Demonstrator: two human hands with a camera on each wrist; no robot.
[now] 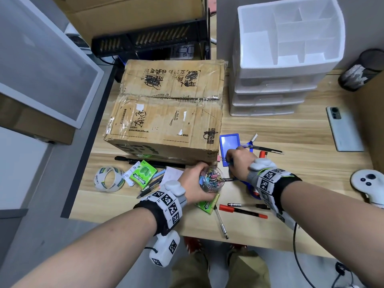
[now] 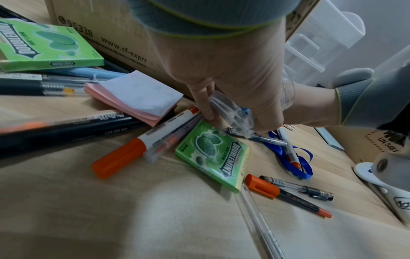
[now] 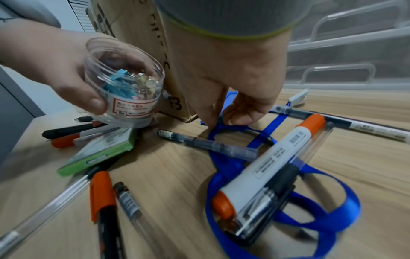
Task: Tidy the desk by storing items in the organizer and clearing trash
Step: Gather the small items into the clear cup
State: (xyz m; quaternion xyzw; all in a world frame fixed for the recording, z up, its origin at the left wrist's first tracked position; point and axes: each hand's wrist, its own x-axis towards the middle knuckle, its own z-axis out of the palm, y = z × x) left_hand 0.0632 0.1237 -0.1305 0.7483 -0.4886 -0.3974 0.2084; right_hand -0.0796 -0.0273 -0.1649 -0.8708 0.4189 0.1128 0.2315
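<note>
Organizer [image 1: 276, 65] stands right of the cardboard box [image 1: 170, 109]; pens [image 1: 243, 210] lie before both.

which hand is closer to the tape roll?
Left. The left hand, gripping the clip jar, sits just right of the tape roll; the right hand is farther right, on the blue lanyard.

- Bright, even overhead light; soft shadows under both forearms.
- Wrist views smeared and bent toward 6 o'clock.
- Pale glare patch on the light wooden desk [image 2: 164, 206].
</note>
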